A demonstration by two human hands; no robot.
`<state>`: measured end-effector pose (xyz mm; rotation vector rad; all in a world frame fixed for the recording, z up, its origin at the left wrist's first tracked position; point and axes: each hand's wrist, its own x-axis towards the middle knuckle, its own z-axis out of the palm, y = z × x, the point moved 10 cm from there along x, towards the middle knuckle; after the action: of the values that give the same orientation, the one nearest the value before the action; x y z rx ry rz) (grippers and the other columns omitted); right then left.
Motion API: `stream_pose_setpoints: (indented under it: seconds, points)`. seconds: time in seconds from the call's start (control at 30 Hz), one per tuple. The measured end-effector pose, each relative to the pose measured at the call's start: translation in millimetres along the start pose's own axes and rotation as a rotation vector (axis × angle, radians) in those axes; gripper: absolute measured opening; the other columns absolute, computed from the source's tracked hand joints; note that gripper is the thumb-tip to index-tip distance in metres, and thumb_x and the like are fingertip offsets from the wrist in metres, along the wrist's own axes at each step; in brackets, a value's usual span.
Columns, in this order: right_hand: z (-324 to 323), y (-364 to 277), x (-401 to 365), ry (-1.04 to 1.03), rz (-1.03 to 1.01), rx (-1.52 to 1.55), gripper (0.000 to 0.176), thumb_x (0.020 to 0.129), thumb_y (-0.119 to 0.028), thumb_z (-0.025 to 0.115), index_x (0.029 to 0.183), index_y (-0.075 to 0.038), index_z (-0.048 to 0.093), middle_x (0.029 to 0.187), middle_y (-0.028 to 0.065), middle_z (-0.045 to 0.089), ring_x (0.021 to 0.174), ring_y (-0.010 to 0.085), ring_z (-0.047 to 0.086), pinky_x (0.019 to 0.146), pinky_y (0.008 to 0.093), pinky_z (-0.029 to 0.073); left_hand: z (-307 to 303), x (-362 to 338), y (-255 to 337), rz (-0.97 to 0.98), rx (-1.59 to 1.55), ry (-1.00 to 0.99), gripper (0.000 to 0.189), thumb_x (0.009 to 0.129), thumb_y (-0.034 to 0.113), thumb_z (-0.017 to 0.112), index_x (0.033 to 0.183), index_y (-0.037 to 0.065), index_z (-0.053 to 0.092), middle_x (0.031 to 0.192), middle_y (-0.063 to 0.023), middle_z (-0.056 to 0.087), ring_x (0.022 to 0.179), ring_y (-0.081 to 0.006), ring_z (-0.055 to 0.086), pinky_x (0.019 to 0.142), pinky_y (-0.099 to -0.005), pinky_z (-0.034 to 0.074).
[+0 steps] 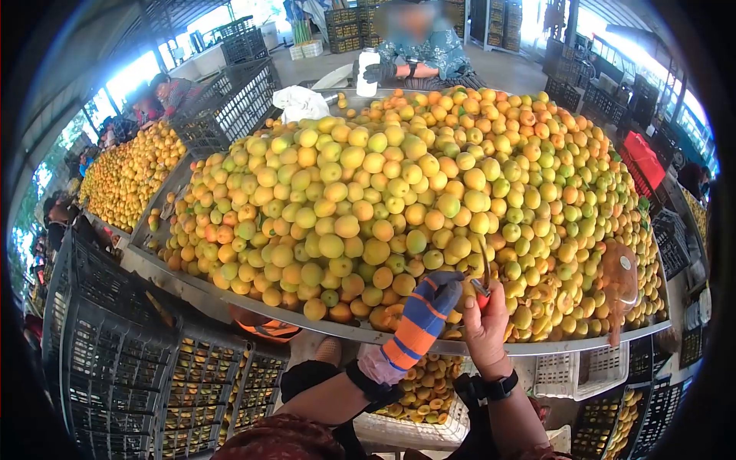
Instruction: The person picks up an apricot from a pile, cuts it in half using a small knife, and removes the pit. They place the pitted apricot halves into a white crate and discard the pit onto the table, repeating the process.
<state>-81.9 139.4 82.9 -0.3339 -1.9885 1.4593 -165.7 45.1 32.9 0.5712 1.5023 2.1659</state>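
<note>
A large heap of yellow-orange apricots (368, 207) fills the metal-rimmed table (307, 323) in front of me. At its near edge, my left hand (422, 318), in a blue and orange striped glove, is closed with its fingertips around an apricot (464, 290), which is mostly hidden. Bare and close beside it, my right hand (487, 326) is closed on a knife (485, 264) with a thin curved blade and a bit of red at the grip. Below my hands, a white basket (452, 433) holds halved apricots (425, 391).
Black crates (115, 345) crowd the left side. A brown scoop-like plastic container (619, 284) lies at the heap's right edge. White baskets (586, 372) stand below on the right. Across the table, a person's gloved hand holds a white bottle (368, 73) near a white bag (300, 103).
</note>
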Motion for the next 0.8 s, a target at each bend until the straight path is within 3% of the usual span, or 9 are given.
stream_pose_setpoints:
  seconds: [0.03,0.13,0.2,0.4,0.6,0.63,0.7,0.77,0.8]
  points:
    - [5.4,-18.6,-0.3,-0.035,-0.134,-0.138,0.028,0.087,-0.021,0.057,0.104,0.0,0.048,0.078,0.0052,0.055,0.074,0.0115,0.05,0.067,0.0268,0.044,-5.1,-4.0,10.6,0.089,-0.135,0.118,0.022,0.091,0.019,0.052,0.106,0.004,0.057,0.087,0.0024,0.056,0.07,-0.0037,0.048,0.059,-0.0195,0.042]
    - [25.6,-27.8,-8.7,-0.166,-0.062,-0.059,0.028,0.087,-0.018,0.056,0.106,0.0,0.046,0.081,0.0063,0.056,0.074,0.013,0.052,0.068,0.0269,0.044,-16.0,-10.6,-6.6,-0.064,-0.219,0.228,0.021,0.091,0.021,0.052,0.104,0.004,0.056,0.085,0.0016,0.055,0.073,-0.0044,0.049,0.061,-0.0203,0.042]
    - [34.1,-26.7,-12.4,-0.208,-0.044,-0.006,0.03,0.087,-0.019,0.056,0.107,0.001,0.045,0.084,0.0074,0.058,0.074,0.014,0.054,0.069,0.0272,0.045,-13.6,-17.4,-0.9,0.043,-0.338,0.256,0.02,0.091,0.021,0.053,0.103,0.005,0.054,0.085,0.001,0.056,0.074,-0.0052,0.05,0.061,-0.0206,0.042]
    - [36.1,-11.6,-18.4,-0.04,0.025,0.076,0.034,0.089,-0.025,0.056,0.108,0.001,0.045,0.09,0.008,0.06,0.081,0.0136,0.055,0.073,0.028,0.045,-14.7,-18.6,19.8,0.088,-0.324,0.281,0.01,0.087,0.014,0.055,0.091,0.006,0.052,0.078,0.0027,0.052,0.067,-0.0077,0.048,0.056,-0.0234,0.04]
    - [48.3,29.8,-22.4,-0.009,0.341,0.505,0.022,0.095,-0.025,0.044,0.104,-0.006,0.05,0.091,-0.0004,0.058,0.08,0.0077,0.054,0.069,0.0217,0.044,-11.6,-12.5,58.1,0.393,0.325,0.316,0.017,0.083,0.008,0.058,0.07,0.005,0.048,0.063,-0.0025,0.045,0.059,-0.0102,0.045,0.051,-0.0255,0.037]
    - [49.1,32.8,-23.5,-0.016,0.402,0.526,0.025,0.093,-0.034,0.047,0.1,-0.01,0.051,0.082,-0.0017,0.058,0.066,0.007,0.055,0.054,0.0195,0.043,-6.0,-12.7,66.5,0.409,0.278,0.285,0.018,0.081,0.007,0.059,0.067,0.005,0.047,0.062,-0.0044,0.044,0.057,-0.0144,0.045,0.05,-0.028,0.036]
    - [49.1,20.2,-23.2,-0.042,0.52,0.596,0.027,0.092,-0.038,0.047,0.098,-0.012,0.051,0.077,-0.0025,0.056,0.058,0.0065,0.052,0.046,0.0193,0.039,-3.9,-9.6,68.1,0.42,0.232,0.254,0.019,0.079,0.006,0.06,0.065,0.005,0.047,0.061,-0.0064,0.043,0.055,-0.0185,0.045,0.05,-0.0304,0.035]
    - [56.8,25.4,-27.6,-0.036,0.659,0.648,0.032,0.089,-0.048,0.048,0.092,-0.017,0.05,0.065,-0.0045,0.051,0.041,0.0056,0.042,0.031,0.019,0.024,3.3,-11.9,81.1,0.617,0.527,0.25,0.017,0.073,0.005,0.061,0.064,0.004,0.047,0.061,-0.0104,0.044,0.056,-0.0271,0.045,0.05,-0.0355,0.035]
    - [54.0,32.5,-26.5,-0.037,0.657,0.647,0.032,0.089,-0.048,0.048,0.092,-0.017,0.05,0.065,-0.0045,0.051,0.041,0.0056,0.042,0.031,0.019,0.024,2.8,-11.1,80.6,0.619,0.526,0.251,0.017,0.073,0.005,0.061,0.064,0.004,0.047,0.061,-0.0104,0.044,0.056,-0.0271,0.045,0.05,-0.0355,0.035]
